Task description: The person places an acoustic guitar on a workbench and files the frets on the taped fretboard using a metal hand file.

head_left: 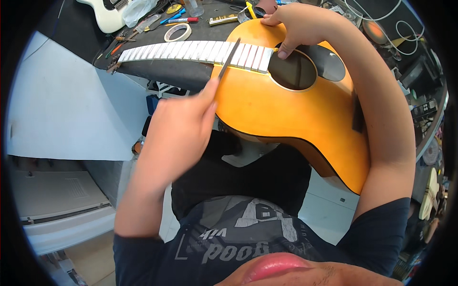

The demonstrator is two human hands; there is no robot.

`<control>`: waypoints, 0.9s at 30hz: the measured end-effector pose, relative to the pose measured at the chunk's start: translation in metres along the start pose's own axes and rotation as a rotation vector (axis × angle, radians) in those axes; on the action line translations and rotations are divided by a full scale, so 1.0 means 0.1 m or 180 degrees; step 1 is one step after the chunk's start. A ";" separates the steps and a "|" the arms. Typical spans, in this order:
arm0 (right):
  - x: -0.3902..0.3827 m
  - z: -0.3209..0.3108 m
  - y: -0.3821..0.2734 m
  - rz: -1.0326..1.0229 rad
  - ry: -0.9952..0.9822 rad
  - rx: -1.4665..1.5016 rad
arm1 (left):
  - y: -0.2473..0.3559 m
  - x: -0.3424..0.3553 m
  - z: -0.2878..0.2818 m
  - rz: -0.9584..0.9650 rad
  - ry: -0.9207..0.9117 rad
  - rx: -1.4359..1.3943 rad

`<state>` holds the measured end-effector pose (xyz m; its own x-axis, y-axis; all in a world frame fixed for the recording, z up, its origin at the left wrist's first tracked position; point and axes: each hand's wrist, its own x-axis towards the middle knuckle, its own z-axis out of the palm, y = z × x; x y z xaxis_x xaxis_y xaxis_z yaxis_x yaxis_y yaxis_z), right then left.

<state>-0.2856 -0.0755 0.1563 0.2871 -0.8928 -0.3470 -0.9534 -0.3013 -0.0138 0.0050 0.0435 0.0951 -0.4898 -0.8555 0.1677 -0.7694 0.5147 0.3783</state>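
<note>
An acoustic guitar (267,107) with an orange-yellow top lies across my lap, its neck pointing left. No strings show on it. Strips of pale tape cover the fretboard (191,51) between the frets. My left hand (183,119), slightly blurred, is closed round a thin dark file (230,58). The file crosses the fretboard at a slant near the body joint. With my right arm wrapped over the body, my right hand (305,26) grips the guitar by its far side. The right thumb presses beside the sound hole (296,71); the other fingertips reach the far edge.
Behind the neck, a dark workbench (152,35) holds a tape roll (177,32), a red marker (183,20) and small tools. A white electric guitar body (107,14) lies at the far left. Cables (405,35) and cluttered parts line the right side.
</note>
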 end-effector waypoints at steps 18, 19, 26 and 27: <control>0.05 0.10 0.10 -0.0092 0.0211 -0.0184 | 0.00 0.23 0.04 0.0080 0.0022 0.0084; 0.06 0.15 0.15 0.0032 0.0231 -0.0228 | 0.04 0.07 0.02 -0.0012 -0.0144 0.0090; -0.02 0.03 0.06 -0.0038 0.0049 -0.0086 | -0.04 -0.10 0.03 0.0038 -0.0155 -0.0060; -0.03 -0.01 0.05 -0.0101 0.0086 -0.0062 | -0.05 0.12 0.06 0.0177 0.0026 -0.0030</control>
<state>-0.2911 -0.0745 0.1578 0.3198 -0.8914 -0.3212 -0.9419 -0.3357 -0.0061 0.0005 0.0312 0.0901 -0.5284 -0.8260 0.1962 -0.7371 0.5611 0.3766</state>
